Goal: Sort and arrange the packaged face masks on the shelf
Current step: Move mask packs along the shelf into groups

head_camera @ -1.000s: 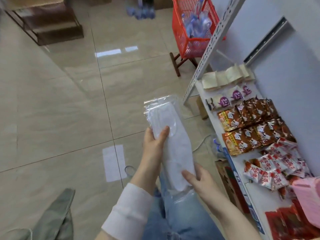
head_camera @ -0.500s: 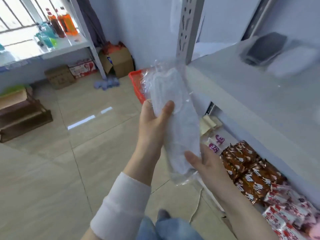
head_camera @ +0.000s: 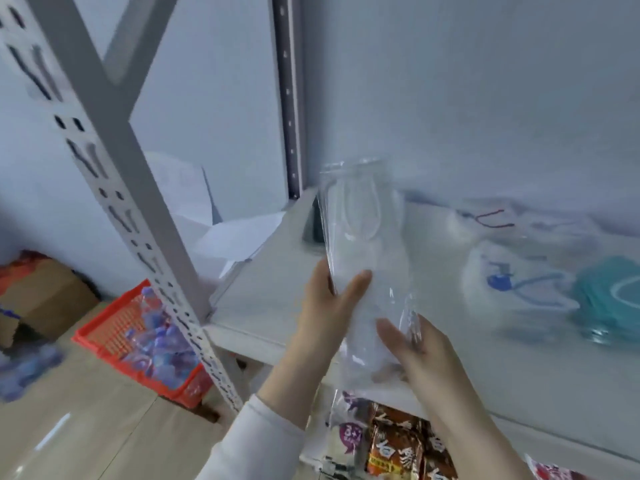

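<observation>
I hold a clear plastic pack of white face masks (head_camera: 363,251) upright over the front left part of the grey shelf (head_camera: 263,299). My left hand (head_camera: 329,306) grips its left edge, thumb across the front. My right hand (head_camera: 419,355) holds the pack's lower end from the right. Further right on the shelf lie other packaged masks: a white pack with blue print (head_camera: 516,285), a teal pack (head_camera: 613,299) and a blurred white pack with red cords (head_camera: 485,220) at the back.
A perforated grey upright (head_camera: 114,174) slants at the shelf's left front corner. A dark flat item (head_camera: 313,223) lies behind the held pack. Below the shelf sit brown snack packets (head_camera: 398,441). On the floor stand a red basket of bottles (head_camera: 145,337) and a cardboard box (head_camera: 41,292).
The view has swung up and right from the floor to the upper shelf. Both hands have carried the mask pack up over the shelf's front left part, keeping the same hold.
</observation>
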A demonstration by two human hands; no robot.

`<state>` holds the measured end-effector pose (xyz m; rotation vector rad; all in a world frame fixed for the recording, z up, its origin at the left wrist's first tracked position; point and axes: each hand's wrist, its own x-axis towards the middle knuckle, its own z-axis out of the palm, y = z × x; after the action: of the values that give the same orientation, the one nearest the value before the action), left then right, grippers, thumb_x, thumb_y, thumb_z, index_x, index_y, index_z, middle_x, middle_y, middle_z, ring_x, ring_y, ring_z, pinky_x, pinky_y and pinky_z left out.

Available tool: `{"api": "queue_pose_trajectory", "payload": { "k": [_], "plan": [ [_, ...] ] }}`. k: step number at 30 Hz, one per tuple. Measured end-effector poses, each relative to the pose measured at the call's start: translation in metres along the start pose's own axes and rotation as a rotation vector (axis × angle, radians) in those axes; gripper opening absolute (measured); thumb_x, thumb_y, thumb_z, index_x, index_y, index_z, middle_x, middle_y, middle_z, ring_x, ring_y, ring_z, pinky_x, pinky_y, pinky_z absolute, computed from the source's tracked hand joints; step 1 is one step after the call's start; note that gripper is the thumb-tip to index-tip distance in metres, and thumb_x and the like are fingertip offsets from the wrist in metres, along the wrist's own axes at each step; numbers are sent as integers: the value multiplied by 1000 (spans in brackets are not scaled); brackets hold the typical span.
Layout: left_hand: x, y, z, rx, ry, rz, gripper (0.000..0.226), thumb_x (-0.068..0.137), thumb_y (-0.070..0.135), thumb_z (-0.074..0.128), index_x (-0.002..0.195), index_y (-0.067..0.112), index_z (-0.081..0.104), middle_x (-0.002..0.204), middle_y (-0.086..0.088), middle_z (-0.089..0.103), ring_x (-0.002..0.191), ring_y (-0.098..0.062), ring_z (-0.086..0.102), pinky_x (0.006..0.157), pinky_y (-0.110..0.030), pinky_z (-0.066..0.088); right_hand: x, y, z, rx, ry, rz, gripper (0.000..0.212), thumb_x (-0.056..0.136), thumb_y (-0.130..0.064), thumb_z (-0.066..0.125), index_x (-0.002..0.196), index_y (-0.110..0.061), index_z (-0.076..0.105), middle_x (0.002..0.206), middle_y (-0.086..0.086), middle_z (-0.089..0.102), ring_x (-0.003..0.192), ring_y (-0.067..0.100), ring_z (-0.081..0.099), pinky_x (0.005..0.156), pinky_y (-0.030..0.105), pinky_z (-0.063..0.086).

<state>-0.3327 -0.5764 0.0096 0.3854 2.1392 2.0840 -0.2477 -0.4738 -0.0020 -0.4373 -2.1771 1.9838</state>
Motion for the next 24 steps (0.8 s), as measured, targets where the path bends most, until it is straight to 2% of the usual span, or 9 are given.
{"api": "queue_pose_trajectory", "payload": {
  "k": [2,4,6,8,10,12,15,20,24],
  "plan": [
    [33,-1,1,21,-46,-49,19,87,21,65,103,11,60,93,-3,69,86,-20,66,66,-24,50,22,-5,5,49,104,68,13,85,-37,60,97,-35,58,88,-12,71,75,13,69,66,29,55],
    [72,2,3,86,-120,-57,20,88,23,63,106,13,58,94,-1,68,85,-19,65,64,-23,48,47,-14,9,81,222,111,21,88,-31,59,108,-28,56,96,-5,67,77,11,66,67,32,56],
    [111,6,11,122,-169,-40,29,88,23,63,114,11,56,102,-6,67,87,-20,65,63,-23,49,75,-24,10,34,354,87,37,90,-28,57,124,-16,50,101,0,60,76,9,61,62,25,55],
    [143,9,22,160,-179,-60,38,88,25,63,121,9,52,107,-9,65,87,-21,64,59,-23,48,103,-33,8,-54,450,53,43,92,-23,56,131,-12,44,110,3,55,74,8,56,54,17,52],
    [166,7,32,243,-177,-90,43,88,29,61,124,8,48,111,-10,63,92,-24,63,62,-27,48,126,-38,7,-141,506,67,43,92,-21,55,132,-10,43,112,3,51,79,11,55,65,23,54],
    [183,3,39,364,-182,-98,45,90,30,60,126,6,47,116,-11,60,102,-27,59,73,-30,47,144,-34,7,-230,542,98,44,91,-21,55,131,-6,44,114,5,54,98,18,55,88,30,47],
    [198,-3,42,536,-217,-107,52,90,33,59,129,3,43,125,-15,54,115,-32,52,94,-39,45,161,-24,9,-315,561,162,47,91,-23,55,133,-4,44,128,10,55,119,22,50,91,24,37],
    [198,-7,46,746,-343,-123,71,96,33,50,145,-5,17,139,-21,41,127,-35,42,103,-39,38,172,-11,11,-394,573,264,46,91,-32,54,130,-7,50,126,8,59,116,25,54,90,28,40],
    [190,-5,42,763,-350,-75,48,99,27,44,136,-2,34,136,-18,44,125,-32,42,105,-36,34,172,-4,13,-434,561,304,46,90,-34,53,129,-9,47,121,8,61,113,27,55,92,35,45]
  ]
}}
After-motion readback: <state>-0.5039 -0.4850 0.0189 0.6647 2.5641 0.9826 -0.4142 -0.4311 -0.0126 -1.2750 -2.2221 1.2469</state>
